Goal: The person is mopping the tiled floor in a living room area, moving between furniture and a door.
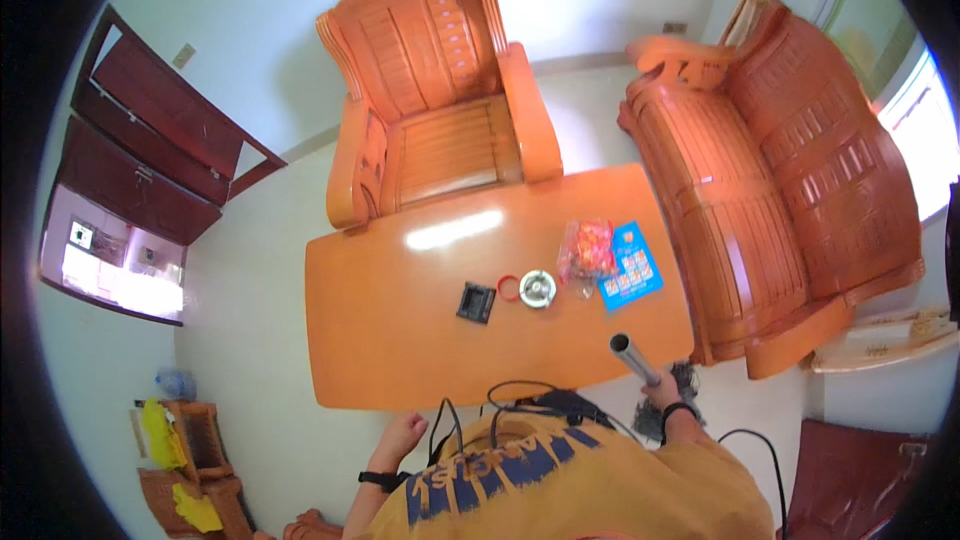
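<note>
My right hand (pixel 660 392) is wrapped round the metal handle of a mop (pixel 636 361), near the front right corner of the wooden table (pixel 390 340). The hollow upper end of that handle points up towards me. Grey stringy strands (pixel 652 423) show below the hand, low by the floor; they look like the mop's head, partly hidden by my hand and wrist. My left hand (pixel 405 432) is curled closed just off the table's front edge, with nothing visible in it.
On the table lie a black square ashtray (pixel 476 302), a red ring (pixel 508 288), a round metal ashtray (pixel 537 289), a plastic bag of red-wrapped pieces (pixel 588 252) and a blue leaflet (pixel 640 285). A wooden armchair (pixel 450 145) stands behind, a wooden bench (pixel 715 190) at right. Black cables (pixel 447 420) hang before me.
</note>
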`<state>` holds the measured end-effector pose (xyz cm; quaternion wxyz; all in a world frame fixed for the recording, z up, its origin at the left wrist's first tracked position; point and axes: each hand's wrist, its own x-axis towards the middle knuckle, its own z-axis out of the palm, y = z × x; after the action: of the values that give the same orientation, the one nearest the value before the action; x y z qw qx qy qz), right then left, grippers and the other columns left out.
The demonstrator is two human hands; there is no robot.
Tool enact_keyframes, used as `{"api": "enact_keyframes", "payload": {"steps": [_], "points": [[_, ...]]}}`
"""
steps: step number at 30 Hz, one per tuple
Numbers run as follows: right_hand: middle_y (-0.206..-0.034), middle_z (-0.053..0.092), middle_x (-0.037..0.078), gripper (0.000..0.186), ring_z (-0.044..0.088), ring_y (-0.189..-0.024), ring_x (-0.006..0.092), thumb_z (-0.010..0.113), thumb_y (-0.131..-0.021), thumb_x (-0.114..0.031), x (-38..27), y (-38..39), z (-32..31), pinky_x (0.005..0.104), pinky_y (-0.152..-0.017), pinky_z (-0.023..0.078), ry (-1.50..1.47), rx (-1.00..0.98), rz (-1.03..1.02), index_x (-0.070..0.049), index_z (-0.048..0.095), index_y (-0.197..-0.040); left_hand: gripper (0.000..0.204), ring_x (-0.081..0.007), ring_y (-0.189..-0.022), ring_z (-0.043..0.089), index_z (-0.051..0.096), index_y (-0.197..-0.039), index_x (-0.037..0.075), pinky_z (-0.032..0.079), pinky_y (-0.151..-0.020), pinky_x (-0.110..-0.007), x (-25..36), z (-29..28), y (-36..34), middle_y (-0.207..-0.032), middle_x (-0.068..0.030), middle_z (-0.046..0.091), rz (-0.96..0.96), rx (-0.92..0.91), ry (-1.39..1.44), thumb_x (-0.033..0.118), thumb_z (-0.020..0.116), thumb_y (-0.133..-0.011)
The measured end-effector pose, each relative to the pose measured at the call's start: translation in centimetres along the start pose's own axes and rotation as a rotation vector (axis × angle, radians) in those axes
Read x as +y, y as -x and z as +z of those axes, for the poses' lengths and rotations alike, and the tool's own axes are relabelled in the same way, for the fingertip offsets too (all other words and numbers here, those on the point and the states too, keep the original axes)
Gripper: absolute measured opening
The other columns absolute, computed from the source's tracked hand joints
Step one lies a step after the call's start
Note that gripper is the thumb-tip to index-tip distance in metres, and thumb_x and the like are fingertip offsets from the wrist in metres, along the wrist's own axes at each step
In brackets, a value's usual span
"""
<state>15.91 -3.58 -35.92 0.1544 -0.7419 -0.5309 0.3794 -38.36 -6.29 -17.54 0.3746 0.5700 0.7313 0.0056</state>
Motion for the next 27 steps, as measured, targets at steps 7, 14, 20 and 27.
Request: {"api": "enact_keyframes", "payload": {"steps": [7,14,20,27], "points": [[-0.097,0.059,0.016,0.042,0.054,-0.094,0.0317,0.065,-0.059,-0.002,0.3,0.6,0.6,0.0358,-0.08,0.044,-0.018,-0.093,0.071,-0.003,0.056,-0.099,0.02,-0.0194,-0.064,0.053,0.055,-0.081,0.0,0.043,-0.061,-0.032,2.3,-1.5,-0.2,-0.066,-0.0118,0.055,0.049,-0.097,0.232,0.019,0.054,-0.082],[-0.083,0.055,0.016,0.025,0.052,-0.084,0.0365,0.066,-0.06,-0.009,-5.6,4.6,0.6,0.0395,-0.072,0.043,-0.01,0.005,-0.124,-0.006,0.053,-0.081,0.019,-0.0125,-0.075,0.053,0.055,-0.09,0.0,0.043,-0.07,-0.025,11.5,-5.8,-2.5,-0.079,-0.0046,0.057,0.227,-0.243,0.36,0.018,0.056,-0.084],[-0.079,0.054,0.013,0.022,0.052,-0.081,0.0338,0.066,-0.06,-0.011,-5.3,10.5,6.2,0.0392,-0.069,0.042,0.037,0.23,-0.185,-0.008,0.053,-0.077,0.039,-0.0236,-0.1,0.051,0.054,-0.102,0.001,0.038,-0.089,-0.034,19.7,-3.4,-0.8,-0.103,-0.0111,0.055,0.834,-0.485,0.191,0.026,0.064,-0.074],[-0.075,0.054,0.009,0.035,0.051,-0.076,0.0332,0.063,-0.045,0.0,-10.5,15.7,13.7,0.0401,-0.065,0.04,-0.133,0.458,-0.29,-0.012,0.051,-0.075,0.021,-0.0275,-0.092,0.057,0.06,-0.072,0.003,0.035,-0.092,-0.046,15.1,0.0,2.7,-0.079,-0.0088,0.061,1.121,-0.985,0.495,0.023,0.054,-0.074]]}}
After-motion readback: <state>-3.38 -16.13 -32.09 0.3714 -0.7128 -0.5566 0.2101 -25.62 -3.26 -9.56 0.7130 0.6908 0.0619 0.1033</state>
